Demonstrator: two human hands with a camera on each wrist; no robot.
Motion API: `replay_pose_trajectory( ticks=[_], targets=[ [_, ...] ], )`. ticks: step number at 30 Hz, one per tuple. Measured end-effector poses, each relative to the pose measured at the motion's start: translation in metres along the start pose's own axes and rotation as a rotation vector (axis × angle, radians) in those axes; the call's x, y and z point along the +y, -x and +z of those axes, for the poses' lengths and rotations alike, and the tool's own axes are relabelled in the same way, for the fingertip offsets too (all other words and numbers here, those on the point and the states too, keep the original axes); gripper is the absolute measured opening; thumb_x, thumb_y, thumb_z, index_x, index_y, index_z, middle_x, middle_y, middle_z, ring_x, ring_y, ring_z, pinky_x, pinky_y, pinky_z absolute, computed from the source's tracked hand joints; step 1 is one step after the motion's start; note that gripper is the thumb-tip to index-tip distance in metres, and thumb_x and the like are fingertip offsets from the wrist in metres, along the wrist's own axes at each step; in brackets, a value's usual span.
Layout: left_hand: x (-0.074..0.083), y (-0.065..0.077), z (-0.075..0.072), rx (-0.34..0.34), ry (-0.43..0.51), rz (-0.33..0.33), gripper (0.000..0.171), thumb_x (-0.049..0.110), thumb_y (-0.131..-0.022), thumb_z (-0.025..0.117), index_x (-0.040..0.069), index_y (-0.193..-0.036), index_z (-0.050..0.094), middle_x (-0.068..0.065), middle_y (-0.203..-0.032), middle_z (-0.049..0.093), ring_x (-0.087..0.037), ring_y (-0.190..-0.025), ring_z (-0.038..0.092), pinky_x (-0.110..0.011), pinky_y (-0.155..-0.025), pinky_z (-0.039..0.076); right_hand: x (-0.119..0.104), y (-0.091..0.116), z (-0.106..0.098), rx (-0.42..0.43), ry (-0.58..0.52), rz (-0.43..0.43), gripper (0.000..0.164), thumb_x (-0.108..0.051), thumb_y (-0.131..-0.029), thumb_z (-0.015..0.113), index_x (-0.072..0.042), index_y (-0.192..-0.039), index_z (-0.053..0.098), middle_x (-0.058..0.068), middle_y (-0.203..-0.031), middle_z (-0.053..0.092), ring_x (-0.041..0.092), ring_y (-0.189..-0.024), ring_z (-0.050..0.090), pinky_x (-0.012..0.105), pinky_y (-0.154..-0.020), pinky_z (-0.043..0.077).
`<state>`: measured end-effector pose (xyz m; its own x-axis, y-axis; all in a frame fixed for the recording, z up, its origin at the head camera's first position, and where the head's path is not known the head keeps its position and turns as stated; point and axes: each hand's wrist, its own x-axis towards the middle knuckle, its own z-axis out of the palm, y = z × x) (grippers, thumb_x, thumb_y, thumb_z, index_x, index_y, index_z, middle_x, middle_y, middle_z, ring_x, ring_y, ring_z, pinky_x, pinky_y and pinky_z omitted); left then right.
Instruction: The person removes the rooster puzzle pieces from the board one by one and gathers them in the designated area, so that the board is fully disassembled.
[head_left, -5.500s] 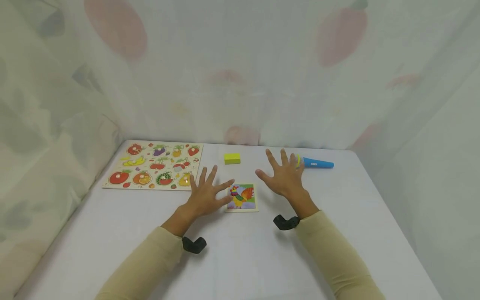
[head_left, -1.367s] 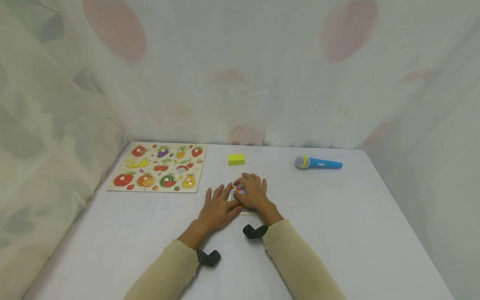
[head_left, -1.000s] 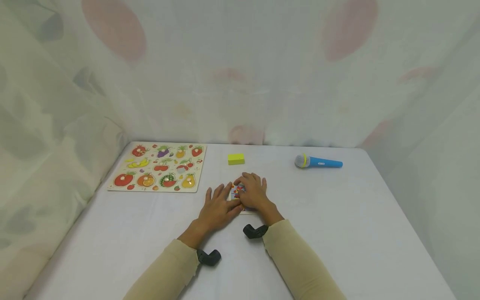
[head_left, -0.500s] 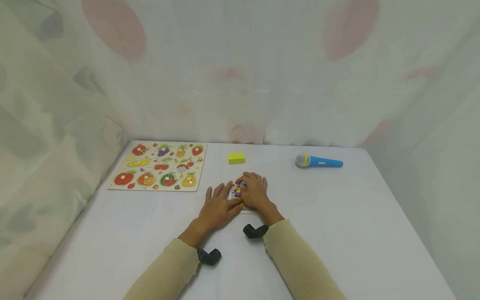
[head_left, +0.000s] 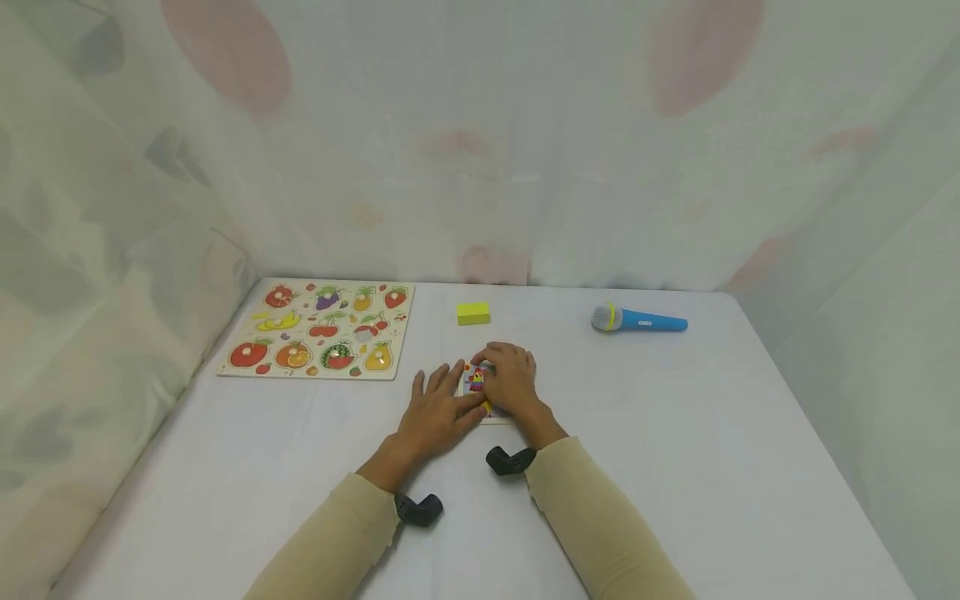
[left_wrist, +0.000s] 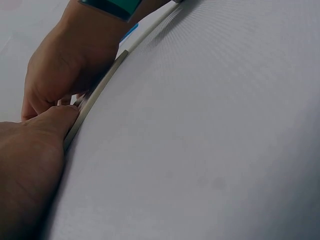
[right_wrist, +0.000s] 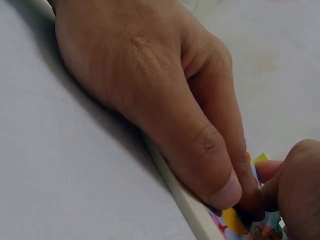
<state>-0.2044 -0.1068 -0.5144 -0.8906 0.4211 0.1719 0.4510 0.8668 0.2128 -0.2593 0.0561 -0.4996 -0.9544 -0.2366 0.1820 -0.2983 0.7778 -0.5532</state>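
A small square rooster puzzle [head_left: 476, 381] lies flat on the white table, largely covered by both hands. My left hand [head_left: 432, 422] rests along its left side, fingers mostly straight and spread, thumb reaching over the lower part. Over the right part, my right hand [head_left: 511, 379] bends its fingers down onto the picture. In the right wrist view, the right thumb [right_wrist: 220, 187] and index finger come close together on the picture, pinching at the puzzle; what lies between their tips is hidden. The left wrist view shows the puzzle's pale edge [left_wrist: 97, 92] beside the left thumb.
A fruit peg puzzle board [head_left: 311, 329] lies at the back left. Behind the hands sits a yellow block [head_left: 473, 313]. A blue toy microphone [head_left: 651, 322] lies at the back right. Printed curtains [head_left: 480, 167] enclose the table's back and sides.
Both hands, spread apart in the air 5.5 seconds ago, have come down together onto the puzzle. Over the last second the right hand shifted slightly, and more of the rooster's head shows.
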Motion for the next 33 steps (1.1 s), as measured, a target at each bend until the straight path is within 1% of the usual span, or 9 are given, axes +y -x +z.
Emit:
replay_pose_trajectory(
  ticks=[4, 8, 13, 17, 21, 25, 33],
  targets=[
    [-0.0006, -0.0001, 0.0010, 0.007, 0.001, 0.005, 0.044, 0.057, -0.097, 0.042, 0.038, -0.133, 0.059, -0.012, -0.154, 0.030, -0.038, -0.137, 0.025, -0.067, -0.105, 0.010, 0.0005, -0.0002, 0.0015, 0.032, -0.007, 0.007, 0.025, -0.004, -0.080, 0.065, -0.023, -0.096, 0.070, 0.004, -0.132, 0.057, 0.033, -0.126, 0.042, 0.059, -0.106, 0.019],
    [-0.0010, -0.0008, 0.0034, 0.000, -0.010, 0.001, 0.046, 0.059, -0.097, 0.039, 0.038, -0.133, 0.059, -0.010, -0.154, 0.030, -0.037, -0.138, 0.024, -0.067, -0.105, 0.010, 0.0022, 0.0005, 0.0029, 0.062, -0.011, -0.007, 0.025, -0.004, -0.078, 0.067, -0.023, -0.094, 0.069, 0.003, -0.129, 0.059, 0.032, -0.124, 0.044, 0.058, -0.106, 0.021],
    [-0.0007, -0.0012, 0.0036, -0.003, -0.009, -0.001, 0.046, 0.060, -0.097, 0.039, 0.038, -0.133, 0.059, -0.010, -0.154, 0.030, -0.037, -0.138, 0.024, -0.067, -0.105, 0.009, 0.0027, 0.0020, 0.0035, 0.071, -0.034, -0.028, 0.025, -0.005, -0.081, 0.065, -0.022, -0.098, 0.072, 0.004, -0.130, 0.058, 0.032, -0.124, 0.043, 0.058, -0.106, 0.019],
    [-0.0006, -0.0012, 0.0028, 0.000, -0.017, 0.001, 0.045, 0.058, -0.097, 0.040, 0.038, -0.132, 0.060, -0.011, -0.154, 0.030, -0.037, -0.138, 0.024, -0.067, -0.105, 0.010, 0.0042, 0.0029, 0.0040, 0.084, -0.047, -0.054, 0.023, -0.009, -0.084, 0.066, -0.022, -0.101, 0.073, 0.002, -0.129, 0.058, 0.030, -0.124, 0.043, 0.057, -0.106, 0.019],
    [-0.0010, -0.0011, 0.0025, -0.004, -0.025, -0.001, 0.045, 0.059, -0.097, 0.039, 0.038, -0.132, 0.060, -0.011, -0.154, 0.030, -0.038, -0.138, 0.025, -0.067, -0.105, 0.010, 0.0052, 0.0036, 0.0041, 0.103, -0.036, -0.085, 0.020, -0.015, -0.086, 0.068, -0.022, -0.103, 0.075, -0.002, -0.119, 0.064, 0.026, -0.120, 0.046, 0.059, -0.104, 0.021],
    [-0.0012, -0.0013, 0.0027, -0.004, -0.019, 0.001, 0.045, 0.059, -0.097, 0.039, 0.039, -0.132, 0.060, -0.011, -0.154, 0.031, -0.038, -0.137, 0.025, -0.067, -0.105, 0.010, 0.0049, 0.0045, 0.0032, 0.107, -0.043, -0.086, 0.019, -0.018, -0.086, 0.071, -0.021, -0.104, 0.076, -0.005, -0.108, 0.069, 0.024, -0.113, 0.050, 0.062, -0.102, 0.022],
    [-0.0009, -0.0006, 0.0026, -0.005, -0.016, -0.004, 0.046, 0.060, -0.097, 0.039, 0.041, -0.134, 0.057, -0.011, -0.154, 0.030, -0.037, -0.138, 0.025, -0.066, -0.106, 0.009, 0.0068, 0.0038, 0.0037, 0.097, -0.065, -0.081, 0.017, -0.018, -0.088, 0.071, -0.019, -0.104, 0.076, -0.005, -0.104, 0.070, 0.019, -0.103, 0.051, 0.058, -0.100, 0.024]
  ],
)
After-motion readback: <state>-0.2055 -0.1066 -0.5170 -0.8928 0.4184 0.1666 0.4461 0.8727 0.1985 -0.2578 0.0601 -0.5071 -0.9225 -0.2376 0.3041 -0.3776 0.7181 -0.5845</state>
